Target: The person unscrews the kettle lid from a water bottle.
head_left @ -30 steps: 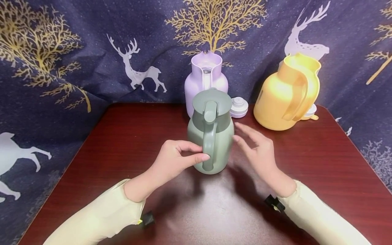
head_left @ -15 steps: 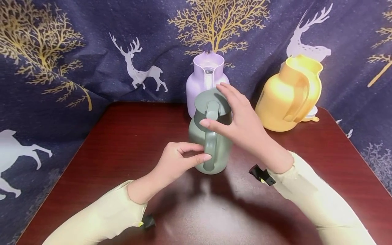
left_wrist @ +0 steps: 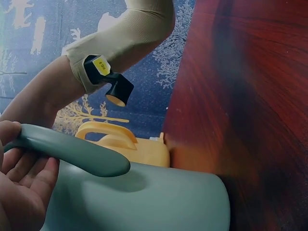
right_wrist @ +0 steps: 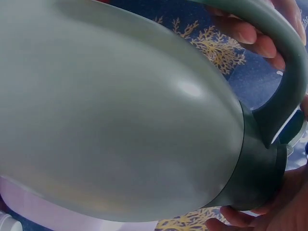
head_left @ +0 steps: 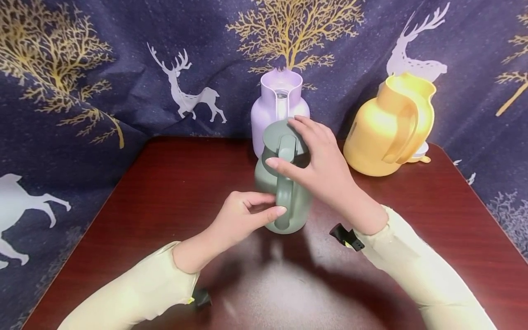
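A green thermos jug [head_left: 269, 181] stands upright on the dark red table, handle toward me. My left hand [head_left: 231, 220] pinches the lower part of the handle [head_left: 283, 195] between thumb and fingers; the left wrist view shows the fingers wrapped under the handle [left_wrist: 86, 153]. From the right, my right hand [head_left: 327, 167] spans the jug's top, fingers over the far edge of the round lid [head_left: 273, 135] and thumb across the front near the handle's top. In the right wrist view, fingers curl at the dark green neck [right_wrist: 257, 178]. The lid's right side is hidden.
Close behind the green jug stands a lilac jug [head_left: 261, 112] with an open top. A yellow jug [head_left: 369, 142], also open-topped, stands at the back right with a white and yellow stopper [head_left: 421, 153] beside it. A dark patterned cloth [head_left: 132, 96] hangs behind the table.
My right hand has risen from beside the jug's body to its lid and taken hold there, then shifted slightly left. The left hand keeps its pinch on the handle.
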The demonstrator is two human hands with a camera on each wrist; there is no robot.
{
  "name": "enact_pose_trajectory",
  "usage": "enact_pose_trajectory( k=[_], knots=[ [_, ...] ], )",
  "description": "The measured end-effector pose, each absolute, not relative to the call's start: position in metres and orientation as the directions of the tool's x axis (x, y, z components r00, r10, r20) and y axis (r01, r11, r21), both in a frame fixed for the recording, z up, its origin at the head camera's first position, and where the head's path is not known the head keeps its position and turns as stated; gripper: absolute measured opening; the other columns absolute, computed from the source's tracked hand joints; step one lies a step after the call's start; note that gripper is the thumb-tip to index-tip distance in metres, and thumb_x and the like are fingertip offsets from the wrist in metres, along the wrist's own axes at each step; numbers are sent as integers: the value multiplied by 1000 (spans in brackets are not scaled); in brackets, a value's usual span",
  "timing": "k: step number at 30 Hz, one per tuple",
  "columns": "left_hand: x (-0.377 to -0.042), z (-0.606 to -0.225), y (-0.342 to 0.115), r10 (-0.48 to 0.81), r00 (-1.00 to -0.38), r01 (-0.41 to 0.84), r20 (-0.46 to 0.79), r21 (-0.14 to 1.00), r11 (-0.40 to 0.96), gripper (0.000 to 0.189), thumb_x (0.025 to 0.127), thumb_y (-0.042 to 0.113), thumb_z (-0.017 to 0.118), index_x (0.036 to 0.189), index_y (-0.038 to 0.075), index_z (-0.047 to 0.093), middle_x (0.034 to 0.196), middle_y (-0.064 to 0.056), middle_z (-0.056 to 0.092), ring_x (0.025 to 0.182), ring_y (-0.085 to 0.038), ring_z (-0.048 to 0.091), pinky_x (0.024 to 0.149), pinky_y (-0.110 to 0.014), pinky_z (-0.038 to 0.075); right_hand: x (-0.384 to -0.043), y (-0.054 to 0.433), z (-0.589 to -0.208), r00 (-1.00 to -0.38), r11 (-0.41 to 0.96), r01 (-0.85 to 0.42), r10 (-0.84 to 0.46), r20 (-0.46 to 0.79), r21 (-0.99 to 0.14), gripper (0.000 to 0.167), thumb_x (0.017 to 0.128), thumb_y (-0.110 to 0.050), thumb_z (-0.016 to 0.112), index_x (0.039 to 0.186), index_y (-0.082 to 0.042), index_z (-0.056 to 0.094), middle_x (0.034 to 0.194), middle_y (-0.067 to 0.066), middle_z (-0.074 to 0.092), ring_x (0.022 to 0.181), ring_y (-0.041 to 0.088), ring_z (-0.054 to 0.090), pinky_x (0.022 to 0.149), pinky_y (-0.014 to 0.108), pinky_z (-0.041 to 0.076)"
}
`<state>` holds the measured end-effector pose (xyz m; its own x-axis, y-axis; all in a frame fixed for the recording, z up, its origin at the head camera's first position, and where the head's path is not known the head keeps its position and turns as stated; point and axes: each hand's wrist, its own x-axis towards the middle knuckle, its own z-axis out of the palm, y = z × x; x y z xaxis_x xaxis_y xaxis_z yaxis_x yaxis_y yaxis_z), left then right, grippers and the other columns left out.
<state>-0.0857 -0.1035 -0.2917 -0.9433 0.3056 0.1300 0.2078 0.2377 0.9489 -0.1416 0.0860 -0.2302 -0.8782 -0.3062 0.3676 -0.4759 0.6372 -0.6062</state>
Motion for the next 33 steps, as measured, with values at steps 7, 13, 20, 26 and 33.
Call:
enact_pose_trajectory(
  k=[7, 13, 20, 26, 33],
  knots=[
    [-86, -291, -105, 330, -934, 218, 135, 948, 232, 23, 92, 7, 72, 112, -4, 76, 102, -21, 79, 88, -3, 73, 80, -21, 60, -145, 83, -237, -850, 607, -518, -287, 442, -603, 75, 85, -43, 77, 148, -9, 53, 157, 9, 49, 149, 32, 36, 126, 49, 28],
    [-86, -289, -106, 345, -926, 256, 151, 925, 281, 23, 93, 10, 72, 113, -1, 76, 103, -17, 79, 89, -5, 72, 80, -20, 59, -147, 79, -243, -814, 587, -559, -256, 521, -586, 72, 82, -40, 77, 143, -6, 58, 152, 11, 56, 146, 32, 42, 124, 48, 29],
    [-85, -286, -104, 361, -918, 290, 164, 898, 331, 25, 95, 11, 71, 117, 0, 75, 108, -15, 79, 93, -14, 75, 82, -21, 60, -148, 79, -245, -797, 581, -578, -250, 550, -574, 68, 82, -37, 74, 140, -5, 60, 149, 11, 58, 144, 33, 44, 123, 48, 31],
    [-84, -286, -105, 352, -924, 269, 149, 908, 321, 27, 94, 10, 71, 119, 0, 74, 109, -16, 79, 96, -19, 77, 84, -21, 60, -151, 84, -247, -790, 541, -597, -264, 554, -592, 63, 82, -31, 73, 139, -6, 62, 149, 11, 58, 143, 31, 45, 123, 48, 31],
    [-85, -287, -104, 346, -926, 259, 152, 922, 289, 29, 93, 6, 71, 121, -3, 73, 112, -19, 77, 102, -29, 76, 86, -23, 61, -159, 95, -249, -762, 484, -643, -323, 561, -594, 63, 83, -29, 73, 140, -7, 61, 150, 10, 58, 143, 27, 47, 121, 45, 35]
  ],
)
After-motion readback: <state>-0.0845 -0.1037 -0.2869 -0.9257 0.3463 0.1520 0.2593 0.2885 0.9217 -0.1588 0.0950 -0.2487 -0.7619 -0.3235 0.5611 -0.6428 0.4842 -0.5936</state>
